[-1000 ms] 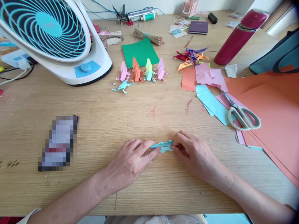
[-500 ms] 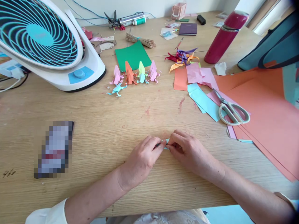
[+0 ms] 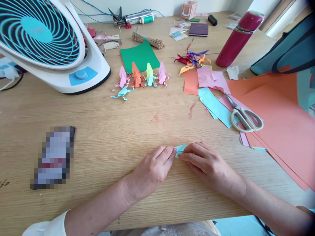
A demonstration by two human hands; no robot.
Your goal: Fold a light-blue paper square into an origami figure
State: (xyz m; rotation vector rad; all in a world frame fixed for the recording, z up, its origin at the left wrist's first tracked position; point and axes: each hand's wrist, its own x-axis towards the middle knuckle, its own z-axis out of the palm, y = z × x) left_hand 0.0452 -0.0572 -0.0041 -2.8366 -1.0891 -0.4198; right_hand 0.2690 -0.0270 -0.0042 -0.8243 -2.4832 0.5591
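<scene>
A small folded light-blue paper piece lies on the wooden table near its front edge. My left hand and my right hand meet over it, fingertips pressing it flat against the wood. Most of the paper is hidden under the fingers; only a small corner shows between the hands.
A row of folded paper frogs stands by green paper. Scissors lie on blue and pink scraps beside large orange sheets. A fan stands at far left, a red flask at far right, a phone at left.
The long blue paper held between my hands a second ago is now folded smaller and pressed flat under both sets of fingertips, which have come close together.
</scene>
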